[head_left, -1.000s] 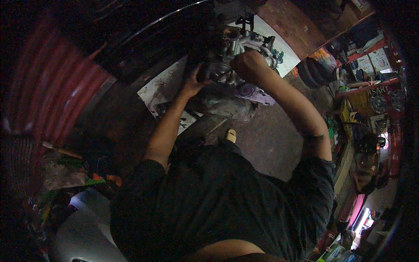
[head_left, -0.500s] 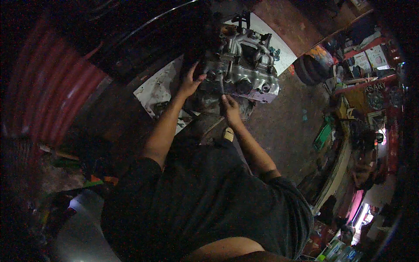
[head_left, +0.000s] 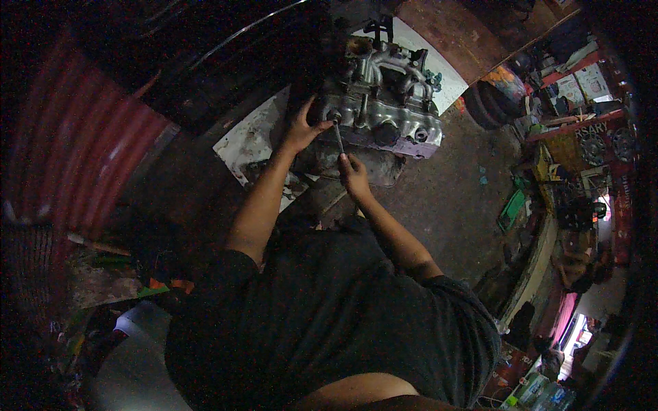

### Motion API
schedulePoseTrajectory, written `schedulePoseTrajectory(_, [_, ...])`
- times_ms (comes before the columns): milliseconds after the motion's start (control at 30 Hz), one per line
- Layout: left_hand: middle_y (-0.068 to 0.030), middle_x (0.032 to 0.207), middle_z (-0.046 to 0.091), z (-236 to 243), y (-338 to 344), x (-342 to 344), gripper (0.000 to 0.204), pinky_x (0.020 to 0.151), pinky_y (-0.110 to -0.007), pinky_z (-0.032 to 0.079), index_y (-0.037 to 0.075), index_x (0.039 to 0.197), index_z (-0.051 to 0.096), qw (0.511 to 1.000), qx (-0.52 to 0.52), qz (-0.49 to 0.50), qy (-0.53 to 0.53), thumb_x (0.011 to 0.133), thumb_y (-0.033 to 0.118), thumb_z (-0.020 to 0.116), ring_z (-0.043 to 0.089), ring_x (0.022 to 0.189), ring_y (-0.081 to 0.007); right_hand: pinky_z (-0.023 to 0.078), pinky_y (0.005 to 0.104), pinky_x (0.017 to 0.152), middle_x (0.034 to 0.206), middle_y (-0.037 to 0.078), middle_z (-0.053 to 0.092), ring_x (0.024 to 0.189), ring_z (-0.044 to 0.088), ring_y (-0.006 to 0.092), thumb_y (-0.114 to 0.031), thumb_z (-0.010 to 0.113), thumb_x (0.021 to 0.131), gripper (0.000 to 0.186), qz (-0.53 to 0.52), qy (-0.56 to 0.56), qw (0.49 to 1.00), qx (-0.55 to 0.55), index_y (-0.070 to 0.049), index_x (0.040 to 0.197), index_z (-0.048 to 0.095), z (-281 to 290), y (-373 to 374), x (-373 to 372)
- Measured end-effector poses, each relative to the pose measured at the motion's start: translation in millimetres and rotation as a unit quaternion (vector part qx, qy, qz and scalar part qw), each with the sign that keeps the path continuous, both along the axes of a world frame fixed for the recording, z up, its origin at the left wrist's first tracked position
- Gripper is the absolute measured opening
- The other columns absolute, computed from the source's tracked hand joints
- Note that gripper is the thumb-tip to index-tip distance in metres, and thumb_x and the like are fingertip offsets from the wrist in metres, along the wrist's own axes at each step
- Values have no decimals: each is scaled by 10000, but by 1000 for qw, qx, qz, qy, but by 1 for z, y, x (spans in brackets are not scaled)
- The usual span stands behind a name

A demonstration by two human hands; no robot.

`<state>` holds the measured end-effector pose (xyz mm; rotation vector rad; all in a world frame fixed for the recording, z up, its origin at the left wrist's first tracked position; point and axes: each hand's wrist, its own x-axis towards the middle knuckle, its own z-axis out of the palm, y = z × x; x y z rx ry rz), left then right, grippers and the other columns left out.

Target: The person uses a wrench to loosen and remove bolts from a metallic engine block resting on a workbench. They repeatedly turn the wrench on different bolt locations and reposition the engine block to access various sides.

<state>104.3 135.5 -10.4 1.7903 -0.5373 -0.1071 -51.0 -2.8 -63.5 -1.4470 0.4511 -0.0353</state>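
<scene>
A silver metal engine cylinder head with its valve cover [head_left: 380,113] and intake pipes lies in front of me. My right hand [head_left: 354,177] is closed around the lower end of a slim silver wrench [head_left: 339,139]. The wrench's far end meets a round fitting at the front left of the cover. My left hand [head_left: 299,132] rests by the engine's left end, thumb stretched toward the wrench's head and fingers spread apart. Some fingertips of that hand are lost in shadow, and what they touch there cannot be made out.
White stained boards [head_left: 257,137] lie beneath and left of the engine. A tyre [head_left: 492,106] stands at the right, before cluttered shelves. A green object [head_left: 511,209] lies on the floor at right. Red corrugated metal [head_left: 82,130] rises at left.
My right hand has drawn slightly down, and the wrench's far end has swung left onto the fitting. The left thumb now reaches further right, to the wrench's head.
</scene>
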Motion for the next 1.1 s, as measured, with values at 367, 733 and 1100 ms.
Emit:
schedulePoseTrajectory(367, [-198, 1402, 406, 6, -4, -1, 986, 1084, -402, 298, 21, 1392, 377, 1000, 13, 3, 25, 635, 485, 806, 388, 1305, -303, 375, 249, 556, 736, 4, 538, 626, 468, 91, -364, 538, 955, 335, -79, -2, 994, -72, -40, 899, 604, -66, 10, 18])
schedulePoseTrajectory(733, [-220, 1369, 442, 19, 1, 0, 990, 1066, -399, 325, 5, 1381, 384, 992, 125, 19, 15, 640, 516, 795, 411, 1290, -321, 293, 247, 481, 599, -27, 449, 538, 395, 64, -384, 560, 936, 379, -6, 34, 992, -125, -21, 845, 619, -21, -26, 13])
schedulePoseTrajectory(1100, [-239, 1411, 389, 10, 10, 17, 1041, 1073, -421, 313, -3, 1391, 362, 989, 147, -28, 2, 634, 582, 773, 392, 1301, -355, 381, 279, 518, 650, 22, 546, 561, 466, 109, -349, 595, 917, 347, 132, 15, 948, -288, -12, 970, 663, 83, -69, -6])
